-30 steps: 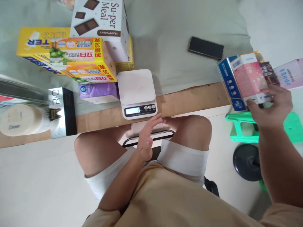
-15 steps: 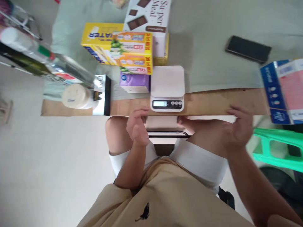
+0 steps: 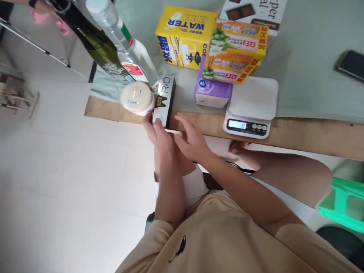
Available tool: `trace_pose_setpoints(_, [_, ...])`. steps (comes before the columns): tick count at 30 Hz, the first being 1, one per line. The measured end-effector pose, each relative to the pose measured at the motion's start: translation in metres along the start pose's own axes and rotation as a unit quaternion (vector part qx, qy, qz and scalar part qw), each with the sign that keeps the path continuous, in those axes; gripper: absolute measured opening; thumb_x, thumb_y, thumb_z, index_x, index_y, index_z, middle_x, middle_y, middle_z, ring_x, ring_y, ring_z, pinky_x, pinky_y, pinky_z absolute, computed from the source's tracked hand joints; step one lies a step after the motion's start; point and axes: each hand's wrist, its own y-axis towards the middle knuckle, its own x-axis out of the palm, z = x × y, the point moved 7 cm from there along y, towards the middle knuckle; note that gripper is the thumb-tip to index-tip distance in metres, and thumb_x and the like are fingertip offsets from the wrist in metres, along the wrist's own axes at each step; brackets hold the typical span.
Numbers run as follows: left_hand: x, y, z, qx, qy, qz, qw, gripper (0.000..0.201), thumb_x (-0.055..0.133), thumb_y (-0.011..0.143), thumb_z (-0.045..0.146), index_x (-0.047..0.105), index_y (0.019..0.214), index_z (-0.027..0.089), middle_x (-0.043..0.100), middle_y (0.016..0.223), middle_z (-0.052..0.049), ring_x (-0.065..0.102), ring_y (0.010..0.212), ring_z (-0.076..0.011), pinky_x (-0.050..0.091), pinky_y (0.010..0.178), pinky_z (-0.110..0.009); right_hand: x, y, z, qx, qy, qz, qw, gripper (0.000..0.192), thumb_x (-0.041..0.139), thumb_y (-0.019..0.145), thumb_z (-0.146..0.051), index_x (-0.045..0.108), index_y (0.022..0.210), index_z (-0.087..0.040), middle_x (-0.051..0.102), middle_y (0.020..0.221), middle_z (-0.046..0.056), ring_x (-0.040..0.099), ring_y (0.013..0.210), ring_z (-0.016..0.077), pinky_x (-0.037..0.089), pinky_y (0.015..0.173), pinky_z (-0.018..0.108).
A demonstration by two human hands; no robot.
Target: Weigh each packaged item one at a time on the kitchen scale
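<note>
My left hand (image 3: 159,134) touches the near end of the silver-and-black box (image 3: 164,100), fingers open. My right hand (image 3: 191,139) hovers just beside it, open, over the wooden table edge (image 3: 307,132). A round white jar (image 3: 137,98) sits touching the box's left side, a clear bottle (image 3: 125,41) behind it. The kitchen scale (image 3: 251,110) is further right, empty-topped, with a purple pack (image 3: 212,91) and yellow box (image 3: 184,36) behind.
</note>
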Motion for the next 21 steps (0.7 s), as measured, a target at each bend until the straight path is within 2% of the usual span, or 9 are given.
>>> trace_pose_setpoints(1, [-0.002, -0.002, 0.003, -0.020, -0.004, 0.034, 0.999, 0.038, 0.050, 0.107, 0.051, 0.054, 0.134, 0.024, 0.063, 0.142, -0.010, 0.061, 0.139, -0.0257, 0.051, 0.123, -0.044, 0.010, 0.010, 0.001, 0.013, 0.009, -0.010, 1.000, 0.059, 0.055, 0.095, -0.034, 0.052, 0.152, -0.022, 0.052, 0.167, 0.010, 0.050, 0.158, 0.0243, 0.045, 0.135, 0.050])
trace_pose_setpoints(2, [-0.001, -0.004, 0.007, -0.030, 0.000, 0.042, 0.999, 0.037, 0.052, 0.106, 0.050, 0.057, 0.130, 0.022, 0.066, 0.136, -0.010, 0.065, 0.132, -0.0254, 0.055, 0.118, -0.043, 0.017, 0.018, 0.001, 0.021, 0.018, -0.017, 0.999, 0.061, 0.055, 0.096, -0.037, 0.049, 0.155, -0.022, 0.048, 0.170, 0.010, 0.046, 0.161, 0.0239, 0.042, 0.137, 0.049])
trace_pose_setpoints(5, [0.003, -0.007, 0.017, -0.033, -0.004, 0.009, 0.999, 0.036, 0.051, 0.106, 0.052, 0.061, 0.121, 0.021, 0.072, 0.122, -0.010, 0.070, 0.120, -0.0241, 0.060, 0.109, -0.041, 0.030, 0.030, 0.001, 0.025, 0.044, -0.024, 0.998, 0.067, 0.054, 0.099, -0.051, 0.044, 0.160, -0.024, 0.037, 0.177, 0.008, 0.032, 0.169, 0.0236, 0.033, 0.142, 0.051])
trace_pose_setpoints(8, [0.003, -0.010, 0.022, -0.015, 0.007, -0.019, 1.000, 0.039, 0.045, 0.109, 0.053, 0.062, 0.122, 0.021, 0.071, 0.123, -0.010, 0.068, 0.121, -0.0246, 0.057, 0.110, -0.043, 0.034, 0.028, 0.004, 0.030, 0.066, -0.025, 0.997, 0.070, 0.051, 0.101, -0.056, 0.040, 0.162, -0.025, 0.025, 0.182, 0.008, 0.026, 0.171, 0.0233, 0.030, 0.143, 0.052])
trace_pose_setpoints(12, [0.006, -0.018, 0.017, 0.003, 0.032, -0.033, 0.999, 0.036, 0.045, 0.108, 0.054, 0.064, 0.124, 0.028, 0.065, 0.134, -0.011, 0.060, 0.132, -0.0285, 0.047, 0.121, -0.050, 0.035, 0.013, 0.008, 0.019, 0.095, -0.005, 0.995, 0.061, 0.046, 0.103, -0.054, 0.045, 0.158, -0.026, 0.027, 0.181, 0.007, 0.023, 0.172, 0.0206, 0.032, 0.142, 0.050])
trace_pose_setpoints(15, [0.012, -0.028, 0.020, 0.033, 0.068, -0.062, 0.995, 0.029, 0.051, 0.105, 0.051, 0.064, 0.118, 0.028, 0.060, 0.140, -0.012, 0.048, 0.143, -0.0323, 0.035, 0.129, -0.054, 0.034, -0.001, 0.010, 0.011, 0.147, 0.016, 0.989, 0.060, 0.044, 0.102, -0.059, 0.050, 0.153, -0.027, 0.028, 0.181, 0.005, 0.026, 0.171, 0.0209, 0.032, 0.141, 0.049])
trace_pose_setpoints(18, [0.013, -0.042, 0.028, -0.009, 0.084, -0.070, 0.994, 0.035, 0.045, 0.106, 0.047, 0.059, 0.130, 0.025, 0.057, 0.140, -0.016, 0.046, 0.141, -0.0339, 0.032, 0.128, -0.056, 0.025, -0.016, 0.000, -0.016, 0.190, 0.033, 0.981, 0.058, 0.042, 0.102, -0.065, 0.058, 0.145, -0.030, 0.030, 0.179, 0.002, 0.044, 0.162, 0.0223, 0.041, 0.137, 0.045])
trace_pose_setpoints(20, [0.014, -0.056, 0.047, -0.014, 0.068, -0.057, 0.996, 0.045, 0.040, 0.106, 0.048, 0.053, 0.141, 0.023, 0.055, 0.141, -0.018, 0.049, 0.135, -0.0331, 0.036, 0.123, -0.055, 0.012, -0.028, -0.014, -0.059, 0.188, 0.038, 0.980, 0.055, 0.040, 0.103, -0.064, 0.063, 0.140, -0.031, 0.040, 0.174, 0.001, 0.053, 0.154, 0.0228, 0.046, 0.134, 0.045])
trace_pose_setpoints(21, [0.015, -0.064, 0.060, 0.007, 0.058, -0.051, 0.997, 0.049, 0.038, 0.105, 0.050, 0.052, 0.144, 0.022, 0.055, 0.140, -0.018, 0.051, 0.132, -0.0326, 0.039, 0.120, -0.054, 0.004, -0.036, -0.022, -0.084, 0.177, 0.040, 0.980, 0.054, 0.038, 0.103, -0.063, 0.064, 0.139, -0.031, 0.042, 0.173, 0.001, 0.054, 0.154, 0.0236, 0.046, 0.134, 0.046])
